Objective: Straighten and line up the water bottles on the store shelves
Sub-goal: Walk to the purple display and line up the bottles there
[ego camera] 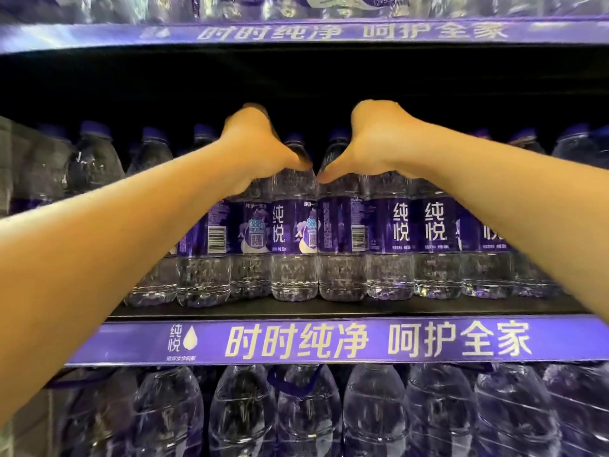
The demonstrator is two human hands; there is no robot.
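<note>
Water bottles [293, 225], purple 纯悦 labels; left hand [253, 143] and right hand [375, 140] each grip one's shoulder. Shelf strip [329, 341]: 时时纯净 呵护全家.

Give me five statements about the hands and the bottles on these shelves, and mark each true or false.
1. Both hands reach to the middle shelf. True.
2. The left hand grips a bottle near its top. True.
3. The right hand hangs idle below the shelf. False: it holds the top of another bottle.
4. The labels are green. False: purple.
5. Larger bottles stand on the shelf below. True.
</note>
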